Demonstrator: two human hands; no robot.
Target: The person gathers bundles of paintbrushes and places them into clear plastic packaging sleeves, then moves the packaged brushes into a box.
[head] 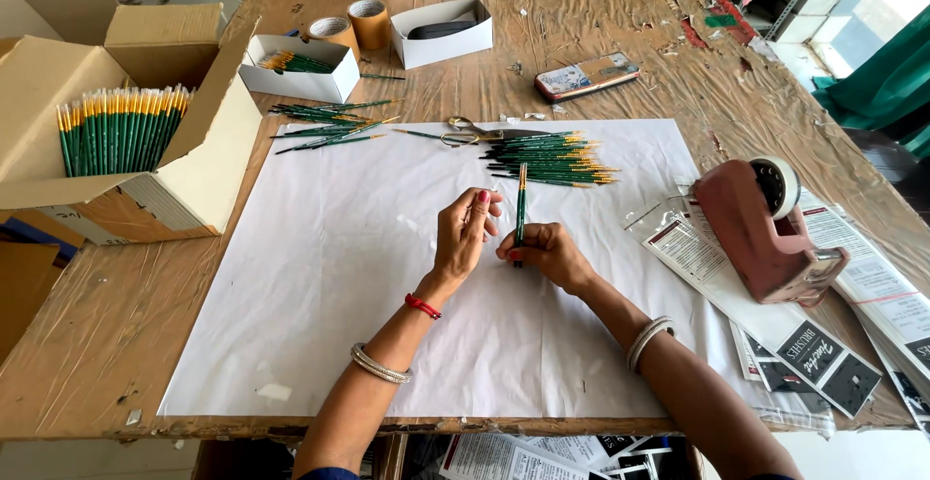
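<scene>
My right hand (pixel 544 251) grips a thin green paintbrush (pixel 520 204) upright by its lower end, over a white paper sheet (pixel 329 267). My left hand (pixel 463 231) is just left of the brush, fingers loosely curled and apart, holding nothing. A pile of several green brushes with yellow ferrules (pixel 552 160) lies beyond the hands on the sheet. Scissors (pixel 475 133) lie next to that pile.
A cardboard box of upright brushes (pixel 121 129) stands at left. Loose brushes (pixel 325 123), a small white box with brushes (pixel 298 66), tape rolls (pixel 354 23) and another white box (pixel 441 32) lie at the back. A red tape dispenser (pixel 765 228) and flat packaging sleeves (pixel 804 344) are at right.
</scene>
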